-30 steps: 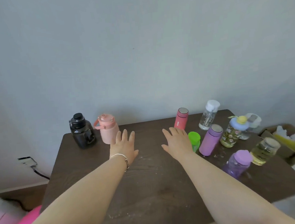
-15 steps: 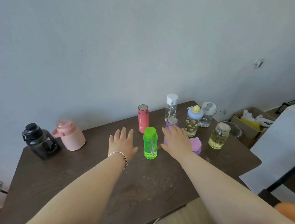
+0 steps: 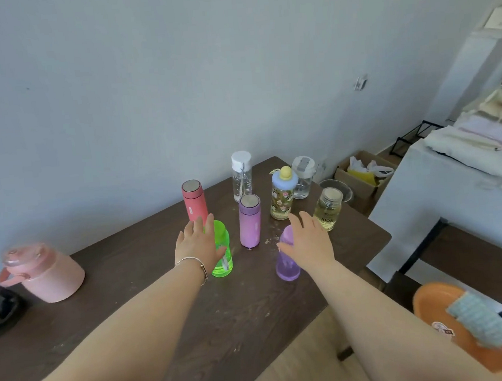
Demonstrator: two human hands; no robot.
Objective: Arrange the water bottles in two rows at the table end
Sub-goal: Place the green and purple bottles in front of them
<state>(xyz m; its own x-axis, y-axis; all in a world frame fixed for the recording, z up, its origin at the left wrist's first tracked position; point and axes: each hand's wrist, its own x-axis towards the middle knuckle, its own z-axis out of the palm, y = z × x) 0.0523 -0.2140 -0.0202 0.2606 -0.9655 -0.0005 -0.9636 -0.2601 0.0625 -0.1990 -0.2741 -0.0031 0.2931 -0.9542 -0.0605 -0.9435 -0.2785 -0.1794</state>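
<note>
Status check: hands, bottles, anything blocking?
Left hand open over green bottle. Right hand open over purple bottle. Bottles clustered, rows unformed. Pink jug off left.

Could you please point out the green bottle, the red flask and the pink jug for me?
green bottle [image 3: 223,263]: head view, lower body right of the left hand.
red flask [image 3: 195,206]: head view, middle of its body.
pink jug [image 3: 53,275]: head view, side of its body.

Green bottle [image 3: 222,254], lilac flask [image 3: 250,222], red flask [image 3: 195,203]
</note>
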